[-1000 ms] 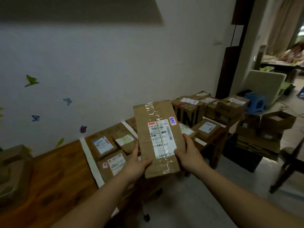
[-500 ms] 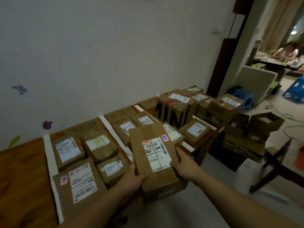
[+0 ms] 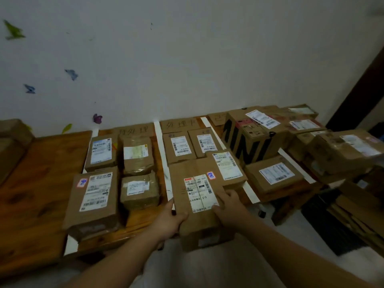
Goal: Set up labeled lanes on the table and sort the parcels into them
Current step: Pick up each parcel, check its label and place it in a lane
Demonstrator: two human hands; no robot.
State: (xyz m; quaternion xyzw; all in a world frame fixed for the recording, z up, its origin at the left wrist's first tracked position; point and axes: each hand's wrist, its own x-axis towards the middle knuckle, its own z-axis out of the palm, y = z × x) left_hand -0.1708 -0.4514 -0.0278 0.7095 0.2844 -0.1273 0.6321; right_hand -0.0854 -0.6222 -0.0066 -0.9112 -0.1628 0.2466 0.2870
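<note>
A long brown cardboard parcel (image 3: 197, 196) with a white shipping label lies flat at the front of the middle lane, its near end over the table edge. My left hand (image 3: 168, 221) grips its near left side. My right hand (image 3: 228, 206) holds its near right side, fingers on top. White tape strips (image 3: 163, 161) divide the wooden table (image 3: 37, 183) into lanes. Handwritten cardboard labels (image 3: 135, 129) lie at the far end. Several parcels (image 3: 93, 200) fill the left lane, and three others (image 3: 179, 147) sit in the middle lane.
A large box printed MINI (image 3: 249, 138) and more parcels (image 3: 272, 175) crowd the right lanes. Flattened cardboard (image 3: 357, 215) lies stacked on the floor at right. A white wall with butterfly stickers (image 3: 71, 74) backs the table. Another box (image 3: 12, 138) stands at far left.
The parcel, held upright in front of me a second ago, has come down flat onto the front of the middle lane. Both hands still hold it. My view has tilted down and left.
</note>
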